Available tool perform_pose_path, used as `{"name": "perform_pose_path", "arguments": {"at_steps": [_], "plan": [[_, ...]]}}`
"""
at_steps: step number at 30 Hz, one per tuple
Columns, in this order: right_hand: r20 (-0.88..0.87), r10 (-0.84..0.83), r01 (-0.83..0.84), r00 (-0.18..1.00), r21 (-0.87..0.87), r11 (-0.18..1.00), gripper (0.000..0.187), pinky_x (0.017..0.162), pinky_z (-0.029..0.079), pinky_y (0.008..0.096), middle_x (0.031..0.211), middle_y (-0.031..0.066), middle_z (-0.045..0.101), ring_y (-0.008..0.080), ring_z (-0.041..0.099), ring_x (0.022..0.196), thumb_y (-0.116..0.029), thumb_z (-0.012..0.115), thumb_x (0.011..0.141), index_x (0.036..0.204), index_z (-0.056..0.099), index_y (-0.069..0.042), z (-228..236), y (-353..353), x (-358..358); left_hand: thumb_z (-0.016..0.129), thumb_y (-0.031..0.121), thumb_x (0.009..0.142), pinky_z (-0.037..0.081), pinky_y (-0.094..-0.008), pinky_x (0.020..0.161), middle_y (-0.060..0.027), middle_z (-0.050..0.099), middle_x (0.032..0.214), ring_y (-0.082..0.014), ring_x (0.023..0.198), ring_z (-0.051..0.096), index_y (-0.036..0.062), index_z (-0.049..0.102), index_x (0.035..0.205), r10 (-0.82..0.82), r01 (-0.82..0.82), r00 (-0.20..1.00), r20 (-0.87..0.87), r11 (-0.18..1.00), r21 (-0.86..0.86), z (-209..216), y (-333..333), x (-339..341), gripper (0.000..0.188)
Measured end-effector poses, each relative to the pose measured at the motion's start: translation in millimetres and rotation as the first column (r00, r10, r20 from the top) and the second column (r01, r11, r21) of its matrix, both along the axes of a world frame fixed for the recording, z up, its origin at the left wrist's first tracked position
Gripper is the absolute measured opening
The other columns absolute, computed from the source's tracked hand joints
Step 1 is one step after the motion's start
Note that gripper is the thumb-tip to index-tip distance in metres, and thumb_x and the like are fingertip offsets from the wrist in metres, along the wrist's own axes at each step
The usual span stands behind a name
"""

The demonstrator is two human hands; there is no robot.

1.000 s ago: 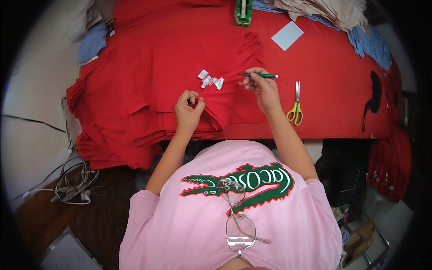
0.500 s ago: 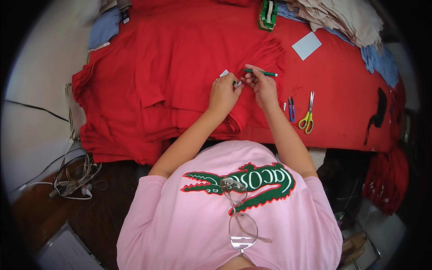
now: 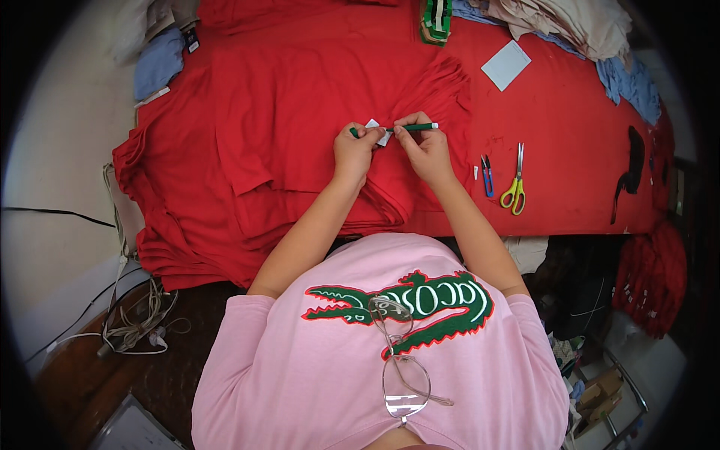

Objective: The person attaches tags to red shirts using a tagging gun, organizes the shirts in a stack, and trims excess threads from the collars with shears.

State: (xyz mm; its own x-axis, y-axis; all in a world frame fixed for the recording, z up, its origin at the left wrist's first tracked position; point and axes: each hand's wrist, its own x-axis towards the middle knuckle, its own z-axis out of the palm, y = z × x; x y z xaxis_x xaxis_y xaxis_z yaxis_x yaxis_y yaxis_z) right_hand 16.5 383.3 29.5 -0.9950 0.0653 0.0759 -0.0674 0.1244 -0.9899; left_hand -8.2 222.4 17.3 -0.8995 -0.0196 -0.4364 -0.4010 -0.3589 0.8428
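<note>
My right hand (image 3: pixel 429 156) is closed on a green marker pen (image 3: pixel 420 127) with a white end, its tip pointing left over a small white label (image 3: pixel 383 139). My left hand (image 3: pixel 351 156) is closed, pinching the label at its edge. A green pen cap (image 3: pixel 354 132) pokes out between the left fingers. Under both hands spreads a pile of red garments (image 3: pixel 300 97), gathered into folds beside the right hand. Whether the pen tip touches the label cannot be made out.
Right of my hands lie blue thread snips (image 3: pixel 487 177) and yellow-handled scissors (image 3: pixel 514 196). Farther back are a white card (image 3: pixel 506 66), a green box (image 3: pixel 436 22) and pale cloth (image 3: pixel 577 26). A black strip (image 3: pixel 632 169) lies far right. Cables (image 3: pixel 142 322) tangle at lower left.
The uncapped pen in my right hand has come down and left to the label. My left hand has shifted slightly left, the cap still in its fingers. The whole view has tilted a little.
</note>
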Motion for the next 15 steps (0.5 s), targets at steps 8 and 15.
{"name": "perform_pose_path", "arguments": {"at_steps": [8, 15], "plan": [[0.090, -0.071, 0.093, 0.993, -0.275, 0.957, 0.008, 0.076, 0.053, 0.0257, 0.090, 0.0059, 0.071, 0.0097, 0.064, 0.079, -0.009, 0.066, 0.103, 0.105, 0.066, -0.001, 5, 8, -1, 0.073, -0.005, 0.090, 0.057, -0.0291, 0.073, -0.0137, 0.074, 0.090, -0.0186, 0.085, 0.073, 0.0101, 0.045, 0.080, -0.026, 0.025, 0.999, -0.034, 0.999, -0.043, 4, -1, 1, 0.033], [0.185, -0.365, 0.404, 0.912, -0.555, 0.727, 0.011, 0.087, 0.062, 0.0367, 0.090, 0.0064, 0.068, 0.0116, 0.064, 0.076, -0.011, 0.063, 0.106, 0.112, 0.065, -0.002, 15, 130, 43, 0.073, 0.004, 0.089, 0.053, -0.0378, 0.080, -0.0114, 0.076, 0.096, -0.0249, 0.084, 0.068, 0.0031, 0.047, 0.078, -0.473, -0.070, 0.737, -0.484, 0.658, -0.750, 43, 30, 16, 0.028]]}}
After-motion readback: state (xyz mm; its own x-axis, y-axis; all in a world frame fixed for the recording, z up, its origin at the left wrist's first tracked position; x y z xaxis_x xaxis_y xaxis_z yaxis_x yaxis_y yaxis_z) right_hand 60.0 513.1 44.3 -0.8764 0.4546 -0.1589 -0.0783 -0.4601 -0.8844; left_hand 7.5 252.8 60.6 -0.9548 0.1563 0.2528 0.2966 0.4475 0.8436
